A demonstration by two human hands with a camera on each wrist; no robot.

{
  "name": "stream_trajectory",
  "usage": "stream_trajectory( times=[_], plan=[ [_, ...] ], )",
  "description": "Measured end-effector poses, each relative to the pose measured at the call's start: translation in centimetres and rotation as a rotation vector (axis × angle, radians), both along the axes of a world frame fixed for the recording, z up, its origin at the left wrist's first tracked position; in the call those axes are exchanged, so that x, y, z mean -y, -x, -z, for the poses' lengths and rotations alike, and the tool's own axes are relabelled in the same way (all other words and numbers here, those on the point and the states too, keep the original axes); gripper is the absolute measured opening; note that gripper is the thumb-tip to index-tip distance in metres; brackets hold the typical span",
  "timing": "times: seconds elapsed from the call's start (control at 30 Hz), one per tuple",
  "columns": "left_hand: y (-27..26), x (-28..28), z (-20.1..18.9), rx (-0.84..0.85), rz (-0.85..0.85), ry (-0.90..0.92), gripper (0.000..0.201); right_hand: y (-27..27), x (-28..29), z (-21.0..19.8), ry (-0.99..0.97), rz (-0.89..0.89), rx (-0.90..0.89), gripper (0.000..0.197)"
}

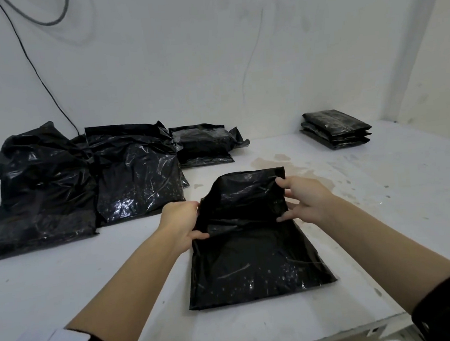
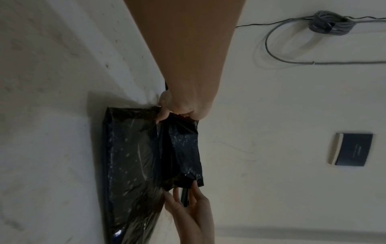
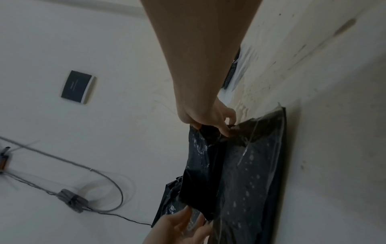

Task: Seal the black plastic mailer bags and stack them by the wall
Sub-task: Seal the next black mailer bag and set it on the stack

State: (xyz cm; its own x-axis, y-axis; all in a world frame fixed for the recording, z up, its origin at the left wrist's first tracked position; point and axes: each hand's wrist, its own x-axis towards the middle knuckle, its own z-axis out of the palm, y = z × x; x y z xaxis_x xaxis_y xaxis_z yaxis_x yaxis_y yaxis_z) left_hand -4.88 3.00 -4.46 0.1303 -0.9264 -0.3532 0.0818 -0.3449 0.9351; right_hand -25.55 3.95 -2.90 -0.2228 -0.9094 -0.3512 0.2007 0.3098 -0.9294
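Observation:
A filled black mailer bag [image 1: 254,259] lies on the white table [image 1: 92,272] in front of me, its open flap end [image 1: 249,192] raised off the surface. My left hand [image 1: 181,221] pinches the flap's left edge between thumb and fingers. My right hand [image 1: 300,198] holds the flap's right edge, thumb on top. The left wrist view shows my left hand [image 2: 177,109] gripping one corner of the flap [image 2: 179,148], with the right hand [image 2: 188,208] at the other. In the right wrist view my right hand [image 3: 211,118] pinches the flap [image 3: 204,165] above the bag's body.
A stack of three flat sealed mailers [image 1: 335,128] sits at the back right by the wall. Several crumpled black bags [image 1: 91,174] lie at the back left, another pair [image 1: 203,145] behind them. A cable [image 1: 35,66] hangs down the wall. The table's front edge [image 1: 336,333] is near.

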Motion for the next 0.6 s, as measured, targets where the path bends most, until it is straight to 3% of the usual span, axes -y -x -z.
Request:
stream_trajectory(
  times=[0.1, 0.23, 0.43, 0.53, 0.6],
  plan=[
    [0.4, -0.3, -0.2, 0.010, 0.045, 0.009, 0.022, -0.3, 0.0, -0.1, 0.010, 0.012, -0.056, 0.017],
    [0.5, -0.4, 0.5, 0.061, 0.033, 0.038, 0.040, -0.4, 0.1, -0.4, 0.020, 0.021, -0.130, 0.009],
    [0.2, -0.3, 0.7, 0.097, -0.003, 0.015, 0.011, -0.4, -1.0, -0.5, -0.002, 0.000, -0.161, 0.012],
    [0.1, 0.0, 0.6, 0.064, 0.002, -0.016, 0.019, 0.1, -1.4, 0.2, 0.018, 0.002, -0.170, 0.015],
    [-0.2, 0.3, 0.4, 0.022, 0.044, -0.042, 0.012, 0.4, -1.3, 0.5, 0.022, -0.012, -0.158, 0.017]
  ],
)
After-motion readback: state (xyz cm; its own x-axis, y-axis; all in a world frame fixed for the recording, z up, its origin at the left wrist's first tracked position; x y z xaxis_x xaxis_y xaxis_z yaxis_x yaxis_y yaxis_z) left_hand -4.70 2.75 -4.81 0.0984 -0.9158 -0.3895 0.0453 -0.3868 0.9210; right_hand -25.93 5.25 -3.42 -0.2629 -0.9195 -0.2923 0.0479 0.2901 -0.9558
